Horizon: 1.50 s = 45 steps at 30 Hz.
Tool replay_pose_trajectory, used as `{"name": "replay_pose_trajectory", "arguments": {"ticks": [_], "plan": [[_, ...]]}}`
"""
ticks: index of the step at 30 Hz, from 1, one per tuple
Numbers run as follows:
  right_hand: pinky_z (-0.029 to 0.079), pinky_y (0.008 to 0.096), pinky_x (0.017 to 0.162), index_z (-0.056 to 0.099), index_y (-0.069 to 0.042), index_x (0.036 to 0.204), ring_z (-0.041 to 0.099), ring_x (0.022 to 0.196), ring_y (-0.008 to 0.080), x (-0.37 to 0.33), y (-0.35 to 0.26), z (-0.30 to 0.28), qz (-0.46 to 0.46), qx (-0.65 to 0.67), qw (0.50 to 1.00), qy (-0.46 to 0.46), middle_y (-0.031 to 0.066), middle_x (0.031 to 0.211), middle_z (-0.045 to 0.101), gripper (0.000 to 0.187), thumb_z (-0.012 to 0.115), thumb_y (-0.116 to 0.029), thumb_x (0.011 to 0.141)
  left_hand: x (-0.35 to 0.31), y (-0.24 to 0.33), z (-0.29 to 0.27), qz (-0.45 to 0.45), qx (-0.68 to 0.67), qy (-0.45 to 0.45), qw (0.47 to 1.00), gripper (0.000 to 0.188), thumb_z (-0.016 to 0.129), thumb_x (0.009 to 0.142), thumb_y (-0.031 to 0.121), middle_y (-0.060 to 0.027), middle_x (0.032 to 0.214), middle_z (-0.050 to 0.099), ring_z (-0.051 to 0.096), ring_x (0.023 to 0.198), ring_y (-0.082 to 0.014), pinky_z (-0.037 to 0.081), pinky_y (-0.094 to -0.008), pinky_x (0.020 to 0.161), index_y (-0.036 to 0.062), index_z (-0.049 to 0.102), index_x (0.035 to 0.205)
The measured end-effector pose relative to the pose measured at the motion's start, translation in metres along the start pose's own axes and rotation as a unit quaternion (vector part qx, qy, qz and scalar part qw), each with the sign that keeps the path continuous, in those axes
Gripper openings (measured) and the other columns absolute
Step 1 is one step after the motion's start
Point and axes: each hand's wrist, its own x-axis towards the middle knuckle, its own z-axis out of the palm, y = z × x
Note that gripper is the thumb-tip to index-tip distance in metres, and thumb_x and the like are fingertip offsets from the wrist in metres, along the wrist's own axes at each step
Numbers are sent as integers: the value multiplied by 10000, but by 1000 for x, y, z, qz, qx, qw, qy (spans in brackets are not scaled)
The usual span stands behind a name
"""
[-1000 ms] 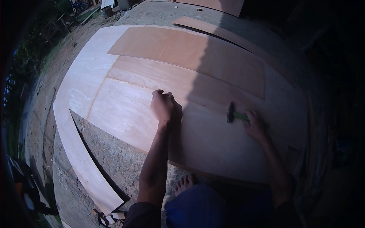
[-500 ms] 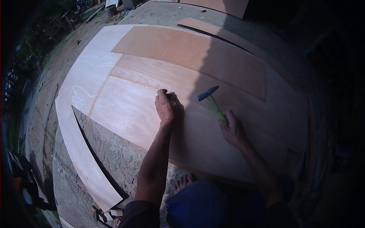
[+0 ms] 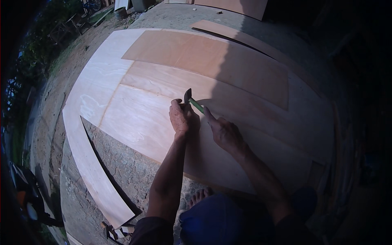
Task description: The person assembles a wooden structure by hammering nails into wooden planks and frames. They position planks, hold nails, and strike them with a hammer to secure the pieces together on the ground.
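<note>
Outdoor concrete slab (image 3: 122, 163), overlapping plywood sheets (image 3: 155, 118). Left hand (image 3: 183, 118), fingers pinched together, steadies something unseen at 12 o'clock; right hand (image 3: 223, 132) clamps green-handled hammer (image 3: 192, 100) above it.

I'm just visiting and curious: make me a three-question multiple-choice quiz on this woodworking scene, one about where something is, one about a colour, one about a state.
1. Where is the hammer?
A. Lying on the ground by the long strip
B. Raised over the plywood sheet, next to the left hand
C. Leaning on the far boards

2. What colour is the hammer's handle?
A. Green
B. Red
C. Yellow

3. How is the left hand?
A. Open and lifted in the air
B. Resting on the knee
C. Curled, fingers pressed down on the sheet

Answers:
1 B: the right hand holds the handle with the dark head up beside the left hand.
2 A: the handle shows bright green.
3 C: the left hand sits bunched on the wood under the hammer head.
</note>
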Motion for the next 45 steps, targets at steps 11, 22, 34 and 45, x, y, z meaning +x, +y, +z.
{"name": "replay_pose_trajectory", "arguments": {"ticks": [11,22,34,45], "plan": [[534,528,686,368,-139,1547,663,704,423,-5,-33,-23,-28,53,996,70,228,809,636,615,528,-74,956,0,-18,5,38,17,30,999,562,637,889,120,-207,1204,608,537,1159,-380,456,-451,989,-5,431,1397],[536,510,624,355,-138,1552,664,692,391,-7,-9,6,-59,60,989,120,214,763,628,662,522,-34,920,1,6,-2,27,90,-51,994,434,457,1015,176,-259,1124,638,546,1122,-419,455,-491,945,-78,433,1365],[563,516,656,301,-207,1577,677,673,400,12,0,-1,21,27,999,-25,222,766,647,734,514,-44,894,15,-27,17,78,112,19,990,562,629,912,224,-201,1174,643,570,1129,-400,466,-485,946,43,448,1412],[562,481,795,320,-160,1565,701,796,426,-21,24,-18,78,72,992,-67,256,851,693,604,495,-145,987,-6,23,1,-23,103,-58,993,490,435,1021,226,-231,1408,514,462,1293,-434,387,-484,1077,-14,410,1447]]}}
